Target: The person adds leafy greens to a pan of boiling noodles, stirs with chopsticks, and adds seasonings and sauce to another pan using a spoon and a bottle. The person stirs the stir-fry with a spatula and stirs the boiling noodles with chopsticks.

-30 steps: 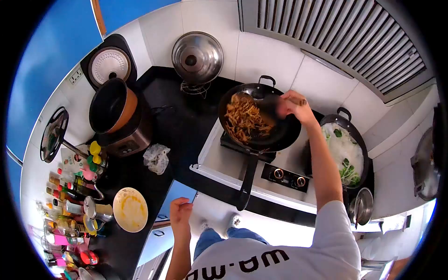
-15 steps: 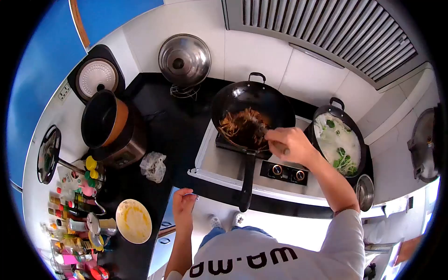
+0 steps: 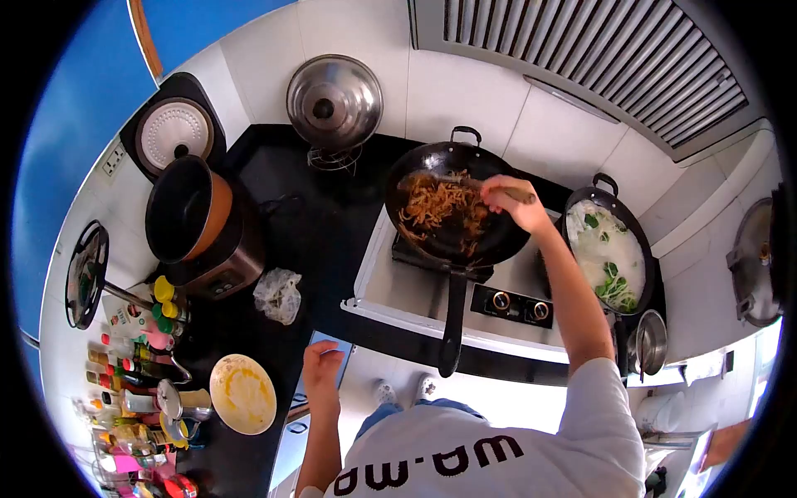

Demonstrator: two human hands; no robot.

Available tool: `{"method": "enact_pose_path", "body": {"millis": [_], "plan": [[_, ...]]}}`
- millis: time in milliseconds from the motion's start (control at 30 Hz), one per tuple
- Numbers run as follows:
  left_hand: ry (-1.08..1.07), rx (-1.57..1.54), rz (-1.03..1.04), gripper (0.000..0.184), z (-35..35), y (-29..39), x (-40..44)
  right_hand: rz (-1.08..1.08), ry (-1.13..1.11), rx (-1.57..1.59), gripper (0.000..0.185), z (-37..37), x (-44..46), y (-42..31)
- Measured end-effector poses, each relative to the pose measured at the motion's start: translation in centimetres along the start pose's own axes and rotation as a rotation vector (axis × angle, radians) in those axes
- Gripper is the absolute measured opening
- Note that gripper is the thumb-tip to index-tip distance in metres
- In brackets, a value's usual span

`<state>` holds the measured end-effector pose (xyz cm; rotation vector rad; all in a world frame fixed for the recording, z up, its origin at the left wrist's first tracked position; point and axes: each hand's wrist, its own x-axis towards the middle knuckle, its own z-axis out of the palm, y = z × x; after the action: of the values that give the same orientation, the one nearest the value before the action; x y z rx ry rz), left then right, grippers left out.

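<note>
My right hand is closed around the wooden handle of a spatula, whose far end is down among the food in a black wok. Brown shredded food lies across the left and middle of the wok. The wok's long handle points toward me, with no hand on it. Off the counter's front edge, my left hand hangs with loosely bent fingers and nothing visible in it.
A second pan with pale liquid and green leaves stands to the right, beside a steel bowl. Leftward are a yellow-smeared plate, a plastic bag, a rice cooker and several bottles. A range hood overhangs the stove.
My right hand has moved up and away from me, and the spatula now lies more sideways. The brown food has spread in the wok. My left hand stays about where it was.
</note>
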<state>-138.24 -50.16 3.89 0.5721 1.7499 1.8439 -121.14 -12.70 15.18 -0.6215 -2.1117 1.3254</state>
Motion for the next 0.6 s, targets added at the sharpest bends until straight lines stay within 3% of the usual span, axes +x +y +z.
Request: {"method": "enact_pose_path", "body": {"millis": [33, 100, 167, 233, 267, 367, 600], "plan": [[-0.001, 0.0, -0.006, 0.017, 0.0, 0.0, 0.1, 0.043, -0.13, 0.01, 0.011, -0.7, -0.8, -0.6], [-0.022, 0.04, 0.011, 0.017, -0.1, -0.2, 0.3, -0.079, -0.291, -0.102, 0.011, -2.1, -2.8, -3.5], [-0.04, 0.005, 0.015, 0.018, -0.1, -0.5, 0.6, -0.115, -0.379, -0.262, 0.012, -3.2, -4.6, -7.1], [-0.059, -0.031, 0.022, 0.019, 0.0, -0.5, 1.0, -0.296, -0.397, -0.461, 0.011, -3.4, -6.4, -10.4], [-0.073, -0.034, 0.02, 0.02, 0.1, -0.4, 1.2, -0.375, -0.354, -0.491, 0.011, -3.3, -7.4, -11.6], [-0.12, -0.029, 0.003, 0.022, 0.7, -0.1, 1.7, -0.294, -0.363, -0.637, 0.011, -2.5, -9.4, -14.6], [-0.193, -0.108, -0.037, 0.023, 2.3, 0.7, 1.9, -0.302, -0.024, -0.783, 0.014, -0.2, -6.5, -5.2]]}}
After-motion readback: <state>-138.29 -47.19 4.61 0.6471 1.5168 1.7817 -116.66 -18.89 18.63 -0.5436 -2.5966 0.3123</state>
